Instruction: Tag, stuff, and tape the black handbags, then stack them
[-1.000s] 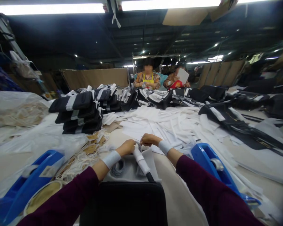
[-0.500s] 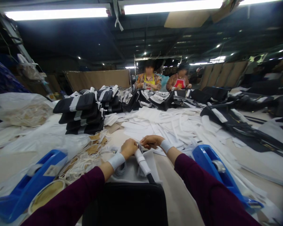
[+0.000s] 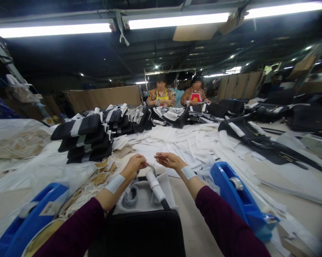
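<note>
White-wrapped handle (image 3: 155,185) (between hands, uncrowded)

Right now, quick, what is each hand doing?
Left hand: fingers pinched shut above the paper-wrapped handle; what it pinches is too small to tell.
Right hand: pinched too; cannot tell on what.

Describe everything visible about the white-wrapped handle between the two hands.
The handle is a slim rod wrapped in white paper or foam, with its dark core bared at the near end, where it meets the black bag. It slants away from the camera, its far tip between the left hand and right hand. It lies over white sheet padding. The fingers pinch something thin at its tip; whether they touch the handle itself is unclear.
</note>
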Available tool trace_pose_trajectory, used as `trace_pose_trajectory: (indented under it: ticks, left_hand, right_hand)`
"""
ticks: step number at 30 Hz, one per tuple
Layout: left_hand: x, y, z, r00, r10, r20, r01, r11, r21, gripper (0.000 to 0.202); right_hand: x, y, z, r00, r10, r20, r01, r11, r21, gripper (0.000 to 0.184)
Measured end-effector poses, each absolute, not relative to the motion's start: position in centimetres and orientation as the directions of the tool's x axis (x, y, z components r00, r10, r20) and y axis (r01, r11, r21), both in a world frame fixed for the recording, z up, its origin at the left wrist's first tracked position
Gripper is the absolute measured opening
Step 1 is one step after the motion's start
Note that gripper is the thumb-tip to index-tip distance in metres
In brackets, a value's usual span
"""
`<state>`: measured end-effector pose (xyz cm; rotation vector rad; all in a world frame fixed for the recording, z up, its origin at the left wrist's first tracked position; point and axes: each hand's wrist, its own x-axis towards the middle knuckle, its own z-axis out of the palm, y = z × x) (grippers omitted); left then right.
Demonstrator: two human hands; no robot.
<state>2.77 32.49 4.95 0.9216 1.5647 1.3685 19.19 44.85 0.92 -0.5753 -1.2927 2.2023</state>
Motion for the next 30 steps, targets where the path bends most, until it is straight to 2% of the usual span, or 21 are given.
trace_pose_trajectory:
  ticks: [1, 5, 7, 12, 19, 23, 27, 30]
  left_hand:
    - [2.7, 32.4, 5.0, -0.368, 0.92, -0.136, -0.048, 0.127, 0.991, 0.014]
    - [2.7, 32.0, 5.7, -0.346, 0.922, -0.173, -0.19, 0.112, 0.975, 0.021]
    - [2.7, 31.7, 6.1, -0.335, 0.924, -0.186, -0.226, 0.113, 0.968, 0.023]
    - [2.8, 30.9, 6.9, -0.326, 0.92, -0.218, -0.25, 0.139, 0.958, 0.025]
    - [1.9, 30.3, 7.3, -0.343, 0.911, -0.23, -0.205, 0.166, 0.965, 0.031]
    - [1.9, 30.5, 8.0, -0.35, 0.916, -0.194, -0.094, 0.171, 0.981, 0.037]
    - [2.6, 31.7, 9.0, -0.303, 0.948, -0.1, 0.111, 0.139, 0.984, 0.04]
    - [2.3, 32.6, 9.7, -0.252, 0.963, 0.097, 0.459, 0.031, 0.888, 0.037]
  right_hand:
    - [19.2, 44.5, 0.9, -0.781, 0.618, -0.085, -0.242, -0.425, -0.873, 0.01]
    - [19.4, 43.5, 0.8, -0.802, 0.597, -0.001, -0.32, -0.432, -0.843, 0.036]
    - [19.4, 43.2, 0.8, -0.801, 0.598, 0.025, -0.34, -0.421, -0.841, 0.041]
    - [19.0, 43.1, 0.4, -0.761, 0.648, -0.017, -0.284, -0.357, -0.89, 0.016]
    - [18.3, 41.9, 1.8, -0.75, 0.66, -0.044, -0.042, -0.113, -0.993, 0.011]
    - [17.2, 41.7, 3.6, -0.775, 0.63, -0.051, 0.093, 0.034, -0.995, 0.012]
    - [16.1, 41.5, 4.7, -0.788, 0.614, -0.042, 0.143, 0.116, -0.983, 0.014]
    - [16.1, 41.2, 4.7, -0.784, 0.619, -0.037, 0.12, 0.092, -0.989, 0.01]
